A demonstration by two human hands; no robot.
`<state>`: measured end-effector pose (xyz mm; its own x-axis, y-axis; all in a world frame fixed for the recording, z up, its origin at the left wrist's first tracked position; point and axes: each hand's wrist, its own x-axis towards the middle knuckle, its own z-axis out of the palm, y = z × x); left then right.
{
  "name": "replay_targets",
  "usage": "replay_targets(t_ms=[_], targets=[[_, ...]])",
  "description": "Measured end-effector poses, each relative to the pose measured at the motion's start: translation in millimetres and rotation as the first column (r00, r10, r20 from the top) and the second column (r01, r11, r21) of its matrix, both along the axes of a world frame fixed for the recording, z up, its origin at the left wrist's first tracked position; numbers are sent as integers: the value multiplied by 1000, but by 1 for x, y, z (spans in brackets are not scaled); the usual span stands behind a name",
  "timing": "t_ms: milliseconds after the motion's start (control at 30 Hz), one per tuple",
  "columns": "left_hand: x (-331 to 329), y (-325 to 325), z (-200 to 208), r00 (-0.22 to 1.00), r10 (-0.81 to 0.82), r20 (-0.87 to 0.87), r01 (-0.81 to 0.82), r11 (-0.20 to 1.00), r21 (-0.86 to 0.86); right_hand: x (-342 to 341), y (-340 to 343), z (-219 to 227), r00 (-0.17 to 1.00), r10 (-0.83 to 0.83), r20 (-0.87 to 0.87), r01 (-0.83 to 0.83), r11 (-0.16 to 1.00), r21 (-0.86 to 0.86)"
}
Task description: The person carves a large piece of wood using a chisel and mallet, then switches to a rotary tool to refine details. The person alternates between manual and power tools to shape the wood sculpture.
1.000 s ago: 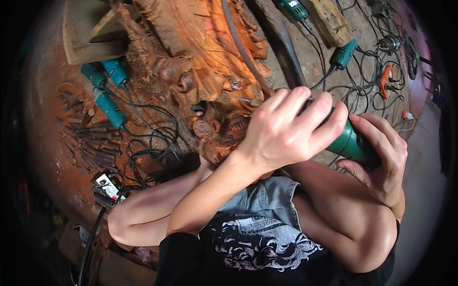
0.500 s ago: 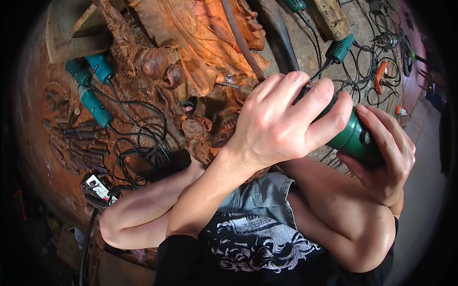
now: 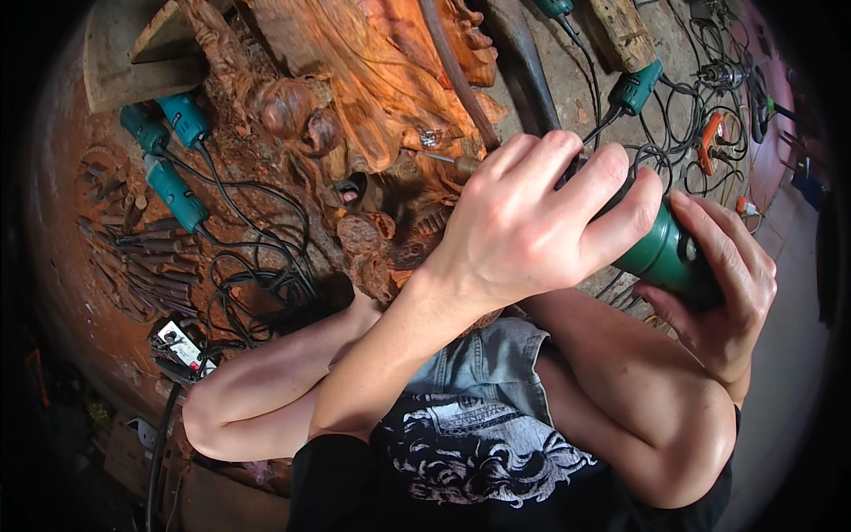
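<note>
A dark green cylindrical flask (image 3: pixel 658 246) with a rounded, shiny body is held between my two hands, tilted, above my right leg. My left hand (image 3: pixel 536 226) wraps over its dark upper end and hides most of that part. Around the lower end my right hand (image 3: pixel 734 270) curls, with the thumb underneath. Just beyond my left fingers, a thin metal shaft with a wooden handle (image 3: pixel 465 167) lies by the carving, partly covered by the hand. The large reddish-orange wood carving (image 3: pixel 372 80), with knobbly figures at its near side, fills the space in front of my legs.
Teal power tools (image 3: pixel 177 197) with tangled black cables (image 3: pixel 266 266) lie at the left, beside rows of carving chisels (image 3: pixel 160 257) and a power strip (image 3: pixel 182 348). Another teal tool (image 3: pixel 636 87), a wooden block (image 3: pixel 619 37) and an orange-handled item (image 3: pixel 709 142) lie at the far right.
Both hands and the flask have shifted slightly to the right, keeping the same grip. More of the wooden-handled tool shows beside my left hand.
</note>
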<state>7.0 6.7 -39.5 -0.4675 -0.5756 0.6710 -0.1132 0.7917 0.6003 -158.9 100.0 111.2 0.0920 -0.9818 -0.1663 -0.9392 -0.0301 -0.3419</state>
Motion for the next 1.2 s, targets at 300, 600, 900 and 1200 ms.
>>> replay_targets(t_ms=[300, 600, 900, 1200], targets=[[-1, -1, 1, 1000, 0, -13, 0, 1000, -3, 1, 0, 3, 1000, -12, 0, 12, 1000, 9], [-4, -1, -1, 1000, -5, -31, 4, 1000, -28, 2, 1, -3, 1000, -6, 13, 6, 999, -50], [-4, -3, 0, 1000, 4, -10, -4, 999, -38, 1, 2, -6, 1000, 6, 8, -5, 998, -60], [5, 11, 9, 1000, -18, -15, 18, 1000, -16, -20, 8, 7, 923, -10, 384, -55, 986, 158]])
